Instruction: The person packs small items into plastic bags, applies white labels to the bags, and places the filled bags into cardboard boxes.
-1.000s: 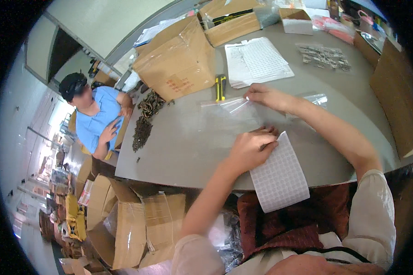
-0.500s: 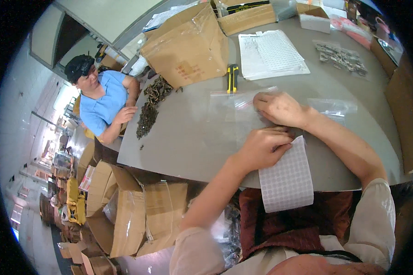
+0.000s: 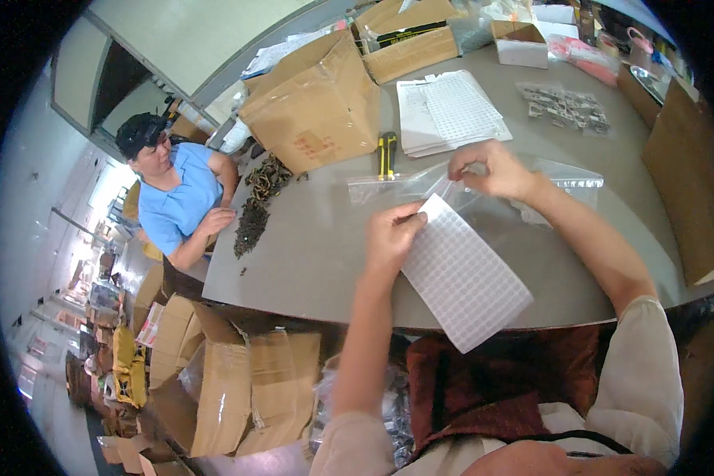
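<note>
My left hand is closed on the top corner of a white sheet of small round stickers, with thumb and fingers pinching it. The sheet tilts and its lower end reaches past the table edge. Just right of the sheet's top, my right hand is closed in a pinch on a clear plastic zip bag, which rises toward the fingertips. Another clear bag lies partly behind my right wrist. A yellow and black utility knife rests beyond the bags.
Printed papers, a bag of small metal parts and a cardboard box stand or lie farther back. Dark small parts are heaped at the left, beside a co-worker. Open cartons sit below the table's left edge.
My left hand has moved left and up, swinging the sticker sheet to a slant above the table edge. My right hand has lifted slightly, raising the clear bag.
</note>
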Demonstrator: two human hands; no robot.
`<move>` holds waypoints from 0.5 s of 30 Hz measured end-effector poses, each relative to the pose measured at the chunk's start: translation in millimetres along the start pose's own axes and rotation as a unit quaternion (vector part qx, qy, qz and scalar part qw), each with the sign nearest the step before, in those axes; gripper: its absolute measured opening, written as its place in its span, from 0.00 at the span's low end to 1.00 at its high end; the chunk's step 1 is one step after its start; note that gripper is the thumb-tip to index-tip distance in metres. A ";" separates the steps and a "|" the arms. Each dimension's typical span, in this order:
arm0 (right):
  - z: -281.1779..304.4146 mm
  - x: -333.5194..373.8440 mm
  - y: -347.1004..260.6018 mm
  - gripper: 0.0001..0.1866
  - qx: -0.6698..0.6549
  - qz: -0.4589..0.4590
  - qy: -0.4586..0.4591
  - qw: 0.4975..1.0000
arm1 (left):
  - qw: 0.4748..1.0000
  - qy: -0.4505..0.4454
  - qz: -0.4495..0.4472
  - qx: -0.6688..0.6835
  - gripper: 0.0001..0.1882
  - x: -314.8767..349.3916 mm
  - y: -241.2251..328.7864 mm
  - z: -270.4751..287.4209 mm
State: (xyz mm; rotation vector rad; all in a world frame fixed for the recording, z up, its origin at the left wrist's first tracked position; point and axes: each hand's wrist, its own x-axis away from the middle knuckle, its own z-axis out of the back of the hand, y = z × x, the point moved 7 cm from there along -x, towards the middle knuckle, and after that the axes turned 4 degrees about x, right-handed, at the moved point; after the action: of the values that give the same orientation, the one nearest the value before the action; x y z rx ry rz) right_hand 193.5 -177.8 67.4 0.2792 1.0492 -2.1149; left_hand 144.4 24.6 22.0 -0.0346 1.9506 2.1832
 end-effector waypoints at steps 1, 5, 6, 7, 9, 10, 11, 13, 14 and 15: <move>-5.3 0.3 -11.2 0.06 -0.008 0.033 0.012 0.999 | 1.000 0.016 0.025 0.002 0.13 -1.1 -2.8 0.7; -35.2 2.1 -11.3 0.12 -0.037 -0.076 -0.030 0.996 | 0.997 0.026 0.059 0.039 0.12 -0.8 -3.6 0.8; -39.5 3.3 -8.0 0.13 -0.064 -0.076 -0.019 0.995 | 0.997 0.026 0.059 0.034 0.12 -1.0 -2.8 0.5; -43.9 5.1 -4.0 0.13 -0.064 -0.075 -0.017 0.995 | 0.997 0.039 0.060 0.035 0.12 -1.2 -3.1 -0.3; -52.8 9.4 10.1 0.11 -0.226 -0.118 0.004 0.967 | 0.996 0.051 0.061 0.034 0.11 -2.0 -3.1 -0.5; -54.5 10.0 9.9 0.11 -0.228 -0.117 0.004 0.967 | 0.996 0.044 0.069 0.044 0.11 -2.0 -3.5 -0.4; -56.5 10.3 7.4 0.12 -0.210 -0.101 -0.003 0.972 | 0.995 0.037 0.076 0.054 0.11 -2.0 -4.2 -0.9; -59.2 10.9 1.3 0.12 -0.193 -0.084 -0.011 0.977 | 0.995 0.051 0.073 0.046 0.12 -1.4 -4.0 2.0; -52.6 10.5 -9.9 0.12 -0.123 -0.020 0.024 0.992 | 0.995 0.065 0.069 0.039 0.12 -0.7 -3.7 5.0; -47.4 11.5 -22.0 0.12 -0.052 0.044 0.059 0.996 | 0.995 0.067 0.070 0.038 0.12 -0.8 -4.0 6.8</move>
State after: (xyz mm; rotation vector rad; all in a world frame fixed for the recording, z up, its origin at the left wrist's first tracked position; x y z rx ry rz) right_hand 164.0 -139.5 44.5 0.3965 1.1899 -1.9779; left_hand 146.7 31.6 19.0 -0.0341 2.1692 2.2431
